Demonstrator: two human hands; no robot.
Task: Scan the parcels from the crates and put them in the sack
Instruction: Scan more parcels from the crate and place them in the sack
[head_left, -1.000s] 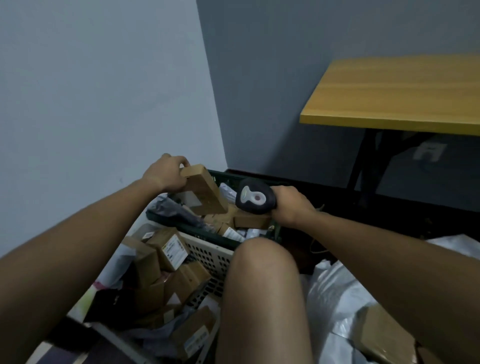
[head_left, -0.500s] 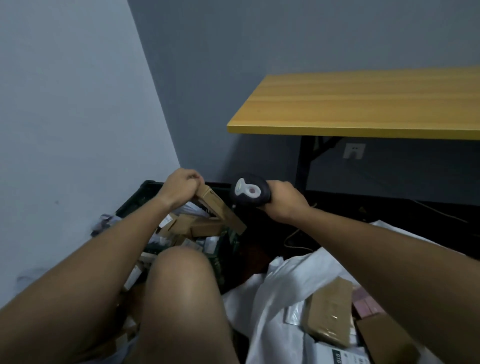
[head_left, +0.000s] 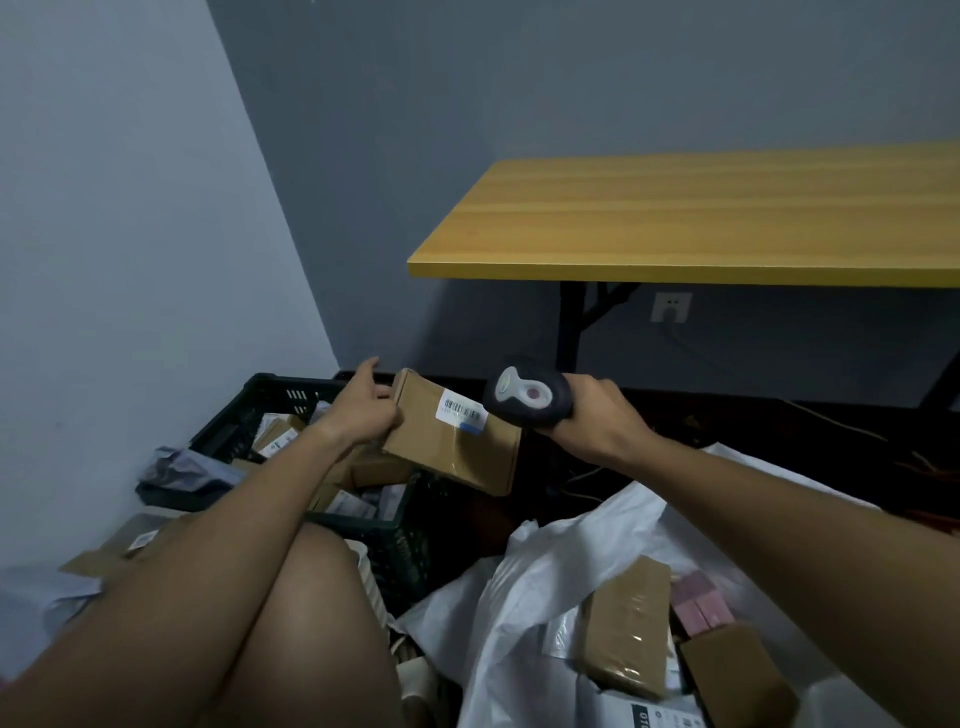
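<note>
Cardboard parcel (head_left: 451, 434), barcode label up, hangs above the dark crate (head_left: 244, 415), the left hand (head_left: 363, 410) gripping its left end. Right hand (head_left: 597, 415) is wrapped round a scanner (head_left: 527, 400) just beside the label; the white sack (head_left: 545, 571) lies lower right with parcels inside.

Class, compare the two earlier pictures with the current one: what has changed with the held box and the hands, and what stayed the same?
The left hand has turned the cardboard box so its barcode label now faces up, beside the scanner; earlier the label was not visible. The box is still in the left hand over the dark crate, the scanner still in the right hand.
</note>
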